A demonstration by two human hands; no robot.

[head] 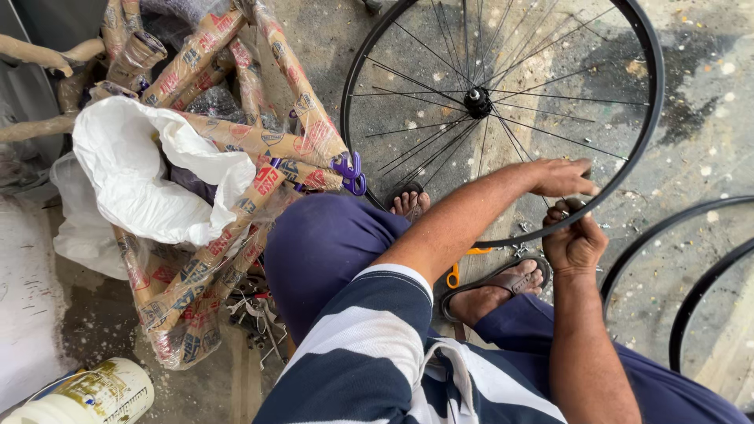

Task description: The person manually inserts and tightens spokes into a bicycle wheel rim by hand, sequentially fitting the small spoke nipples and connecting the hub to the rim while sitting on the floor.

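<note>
Right hand [576,242] clenched around the lower edge of the thin black spoked bicycle wheel rim [649,118]; left hand [559,177] lies flat and unclenched on that same edge just above. The rim stands tilted on the stained concrete floor [707,94], hub [477,102] facing up, tyreless. Black tyres [691,306] wait right of it.

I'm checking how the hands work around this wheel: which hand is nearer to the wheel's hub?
Left. The left hand lies over the spokes inside the rim, below and right of the hub. The right hand grips the rim's lower edge, farther out.
</note>
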